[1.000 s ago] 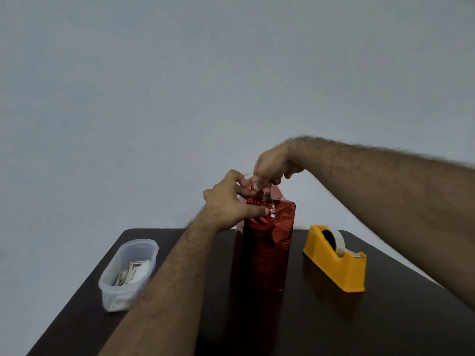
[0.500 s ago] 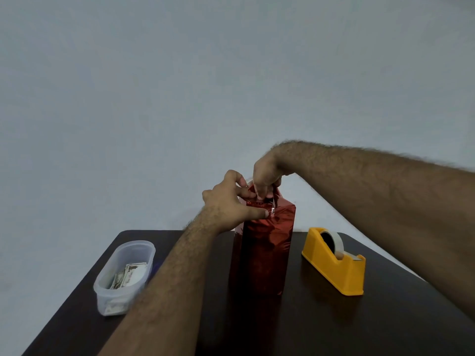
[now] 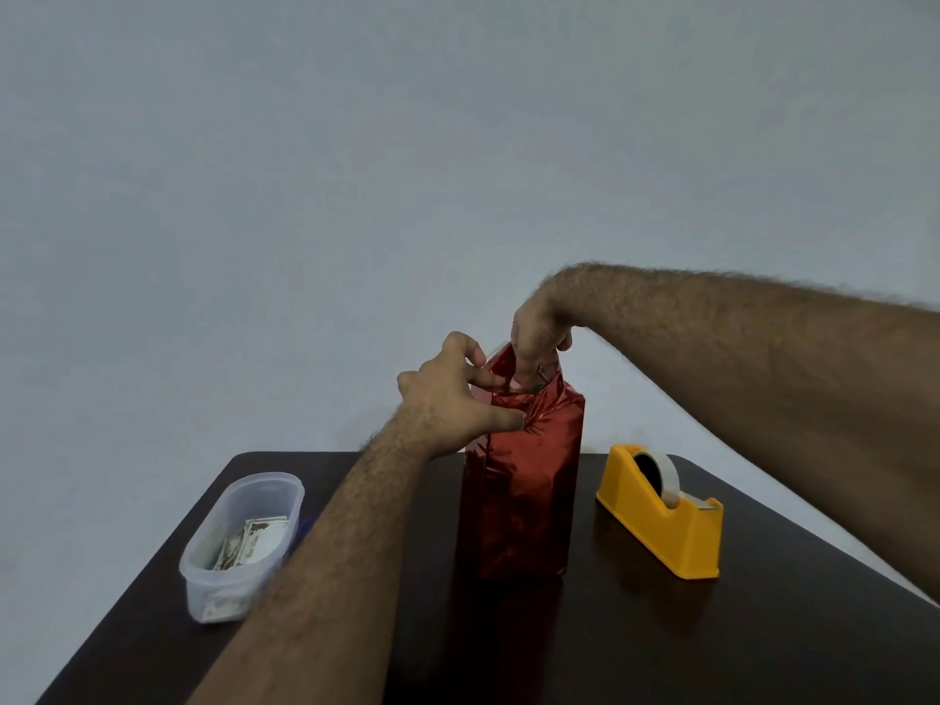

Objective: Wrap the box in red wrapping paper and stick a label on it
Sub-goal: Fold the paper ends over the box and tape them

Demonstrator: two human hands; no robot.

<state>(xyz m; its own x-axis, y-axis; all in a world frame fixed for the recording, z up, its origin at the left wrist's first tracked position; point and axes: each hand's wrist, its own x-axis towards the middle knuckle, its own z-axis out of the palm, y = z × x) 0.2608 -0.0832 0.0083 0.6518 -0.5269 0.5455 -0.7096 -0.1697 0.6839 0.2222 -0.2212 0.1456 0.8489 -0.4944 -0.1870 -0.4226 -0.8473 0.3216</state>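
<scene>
A tall box covered in shiny red wrapping paper [image 3: 524, 480] stands upright in the middle of the dark table [image 3: 661, 643]. My left hand [image 3: 452, 394] holds its upper left corner, thumb pressed on the front face and fingers pinching the loose paper at the top. From above, my right hand [image 3: 536, 338] reaches down with curled fingers and pinches the paper flap at the box's top. The top face itself is hidden behind both hands.
A yellow tape dispenser [image 3: 661, 511] with a roll of clear tape stands right of the box. Left of it sits a clear plastic tub [image 3: 239, 541] holding paper labels. A plain grey wall lies behind the table's far edge.
My right hand has turned and dropped lower onto the top flap, pushing the paper down. The left hand keeps its hold. The view has shifted slightly.
</scene>
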